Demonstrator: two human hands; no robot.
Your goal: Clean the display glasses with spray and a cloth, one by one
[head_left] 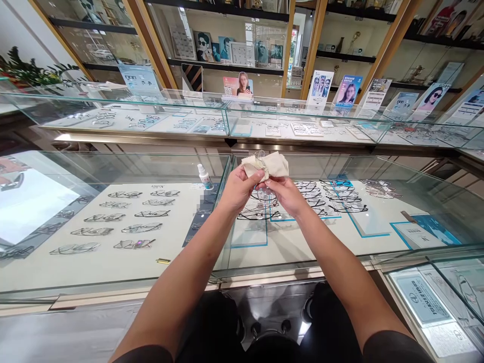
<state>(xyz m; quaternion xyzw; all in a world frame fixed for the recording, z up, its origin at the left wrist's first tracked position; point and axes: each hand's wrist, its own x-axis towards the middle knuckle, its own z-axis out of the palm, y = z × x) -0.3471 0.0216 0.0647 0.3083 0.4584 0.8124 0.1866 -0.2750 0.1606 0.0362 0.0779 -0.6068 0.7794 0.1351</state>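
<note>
A cream cloth (pixel 276 165) is bunched up between my hands, above the glass counter. Thin wire-rimmed eyeglasses (pixel 260 160) show against the cloth, partly wrapped in it. My left hand (pixel 240 187) is closed, its thumb pressing on the cloth and eyeglasses from the left. On the other side, my right hand (pixel 287 194) pinches the cloth's lower edge with thumb and fingers. Whether its fingertips also grip part of the eyeglasses, I cannot tell. Behind my left hand, a white spray bottle (pixel 204 176) stands on the counter.
Beneath the glass top (pixel 196 262) lie several rows of eyeglasses (pixel 143 228), with more frames (pixel 346 196) at the right. A small yellow-green object (pixel 163 261) is near the front edge. Beyond stands another glass display counter (pixel 170 132) with upright advertising cards (pixel 319 93).
</note>
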